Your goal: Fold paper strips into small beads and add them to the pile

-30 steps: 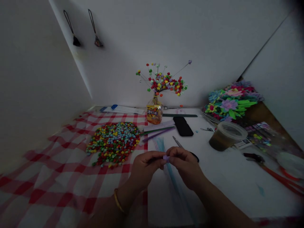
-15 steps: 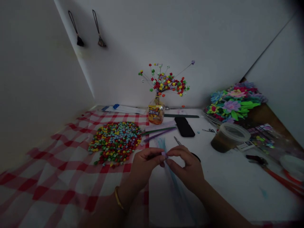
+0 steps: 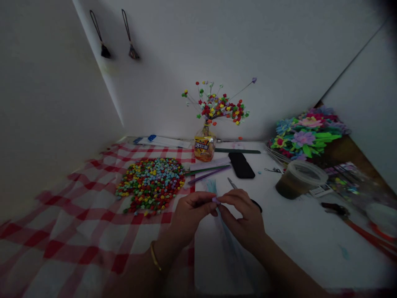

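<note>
White tabletop [image 3: 291, 236] and red-checked tablecloth [image 3: 77, 225], with fine two-handed shaping apparently in hand.
Folded-star heap [image 3: 151, 184] at left; bottle [image 3: 204, 145] of stemmed stars behind; left hand [image 3: 189, 213] and right hand [image 3: 246, 215] at centre, fingertips drawn close; pale blue strips [image 3: 227, 236] beneath; scissors [image 3: 231, 183] just beyond the right hand, partly hidden, perhaps crowding its reach; smallest, a lilac paper piece [image 3: 215, 200], pinched between both hands. The next move seems to call for light, steady pressure.

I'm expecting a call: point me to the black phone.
In the head view, the black phone lies on the white tabletop, right of centre, beyond the right hand and to the right of the yellow-labelled bottle.
</note>
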Tool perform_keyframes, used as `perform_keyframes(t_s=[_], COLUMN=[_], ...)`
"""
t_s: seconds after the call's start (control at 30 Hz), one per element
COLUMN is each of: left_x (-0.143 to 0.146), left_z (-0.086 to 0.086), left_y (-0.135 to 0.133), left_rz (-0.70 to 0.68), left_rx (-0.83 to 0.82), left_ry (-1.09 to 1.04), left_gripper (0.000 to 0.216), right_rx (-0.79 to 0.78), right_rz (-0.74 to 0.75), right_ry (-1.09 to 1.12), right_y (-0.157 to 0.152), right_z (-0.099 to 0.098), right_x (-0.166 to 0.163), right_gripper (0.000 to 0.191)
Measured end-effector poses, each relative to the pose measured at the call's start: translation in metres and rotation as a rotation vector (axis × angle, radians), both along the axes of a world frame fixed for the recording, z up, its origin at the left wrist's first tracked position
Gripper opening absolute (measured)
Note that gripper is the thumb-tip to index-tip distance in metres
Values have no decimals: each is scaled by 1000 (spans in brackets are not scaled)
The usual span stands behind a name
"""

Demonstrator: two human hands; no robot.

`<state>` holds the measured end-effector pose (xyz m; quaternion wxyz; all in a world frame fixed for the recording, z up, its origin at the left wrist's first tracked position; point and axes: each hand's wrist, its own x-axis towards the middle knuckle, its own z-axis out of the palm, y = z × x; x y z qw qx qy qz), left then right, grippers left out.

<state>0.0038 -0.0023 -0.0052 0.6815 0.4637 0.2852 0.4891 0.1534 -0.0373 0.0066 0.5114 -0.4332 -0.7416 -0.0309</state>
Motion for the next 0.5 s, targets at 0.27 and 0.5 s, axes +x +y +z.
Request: perform_keyframes(t_s=[0.27,0.5], left_x=[0,0], left_z=[0,4], left_y=[0,-1], left_rz=[-38,9], left_rx=[-14,-11], left_ry=[4,4], left_gripper=[13,11], right_rx=[63,-44], right_rz=[0,10], right_ry=[-53,39], right_y=[2,1], right_z=[-3,-2], right_x=[1,-1], right_gripper=[23,19])
